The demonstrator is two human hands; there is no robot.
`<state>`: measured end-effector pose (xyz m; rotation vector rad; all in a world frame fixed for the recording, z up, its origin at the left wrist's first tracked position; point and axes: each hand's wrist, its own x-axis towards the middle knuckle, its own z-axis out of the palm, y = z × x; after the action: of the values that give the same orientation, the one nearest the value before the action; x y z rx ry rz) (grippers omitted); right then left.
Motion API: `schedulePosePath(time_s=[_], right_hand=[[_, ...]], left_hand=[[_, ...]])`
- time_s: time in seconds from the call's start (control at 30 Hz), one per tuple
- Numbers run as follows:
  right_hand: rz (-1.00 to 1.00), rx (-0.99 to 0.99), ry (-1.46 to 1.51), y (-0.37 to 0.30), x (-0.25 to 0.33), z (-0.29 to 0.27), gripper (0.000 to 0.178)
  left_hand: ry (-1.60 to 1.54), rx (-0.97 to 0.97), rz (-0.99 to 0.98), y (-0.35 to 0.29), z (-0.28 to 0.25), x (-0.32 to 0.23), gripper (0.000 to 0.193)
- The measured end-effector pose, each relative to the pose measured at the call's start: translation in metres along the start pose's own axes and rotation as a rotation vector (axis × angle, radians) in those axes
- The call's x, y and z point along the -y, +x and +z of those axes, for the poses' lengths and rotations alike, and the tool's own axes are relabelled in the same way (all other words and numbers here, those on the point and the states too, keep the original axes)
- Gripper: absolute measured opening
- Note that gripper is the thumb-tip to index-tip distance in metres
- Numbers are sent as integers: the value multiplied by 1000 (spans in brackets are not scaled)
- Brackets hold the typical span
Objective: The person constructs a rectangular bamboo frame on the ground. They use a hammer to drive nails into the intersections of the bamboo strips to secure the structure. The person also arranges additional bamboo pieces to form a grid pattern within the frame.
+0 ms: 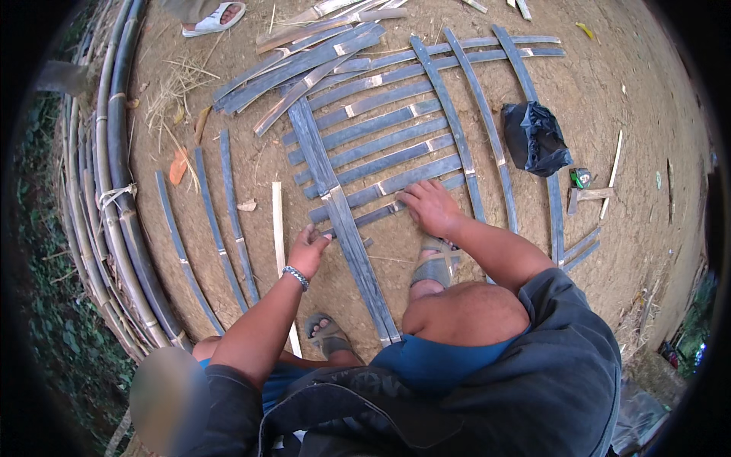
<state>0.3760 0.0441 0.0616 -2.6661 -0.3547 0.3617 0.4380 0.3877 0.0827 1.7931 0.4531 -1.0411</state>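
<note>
Dark split bamboo slats lie on the ground in a ladder-like layout, several rungs crossing longer strips. My left hand (308, 247), closed in a pinch, holds the left end of the nearest bamboo slat (375, 217), just beside a wide long bamboo strip (335, 202). The fingers of my right hand (432, 207) curl over the same slat further right, left of another long bamboo strip (459, 141). That slat passes by the wide strip; which one is on top is partly hard to see. The other rungs (388, 145) lie roughly parallel beyond it.
Loose slats (304, 61) are piled at the far left of the layout. A black plastic bag (535, 139) rests on a strip at right, near a tape measure (580, 178) and a wooden-handled tool (594, 193). Bamboo poles (114, 152) line the left side. My sandalled foot (435, 263) is close.
</note>
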Motion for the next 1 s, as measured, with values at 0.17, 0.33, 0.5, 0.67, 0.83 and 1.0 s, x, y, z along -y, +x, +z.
schedulePosePath(time_s=[0.17,0.33,0.5,0.67,0.83,1.0], right_hand=[[-7,-70,35,-2,6,-5,42],[14,-74,55,-18,13,-13,44],[53,-159,89,-46,22,-3,43],[225,-165,301,-74,32,13,41],[419,-248,522,-94,41,20,39],[557,-400,547,-109,47,24,37]], left_hand=[[29,-20,58,7,-1,10,83],[126,-80,151,-2,1,4,72],[288,-145,251,-15,-9,10,32],[517,-60,264,-35,-22,5,23],[575,87,339,-24,-23,18,32],[808,155,312,-36,-6,-6,43]])
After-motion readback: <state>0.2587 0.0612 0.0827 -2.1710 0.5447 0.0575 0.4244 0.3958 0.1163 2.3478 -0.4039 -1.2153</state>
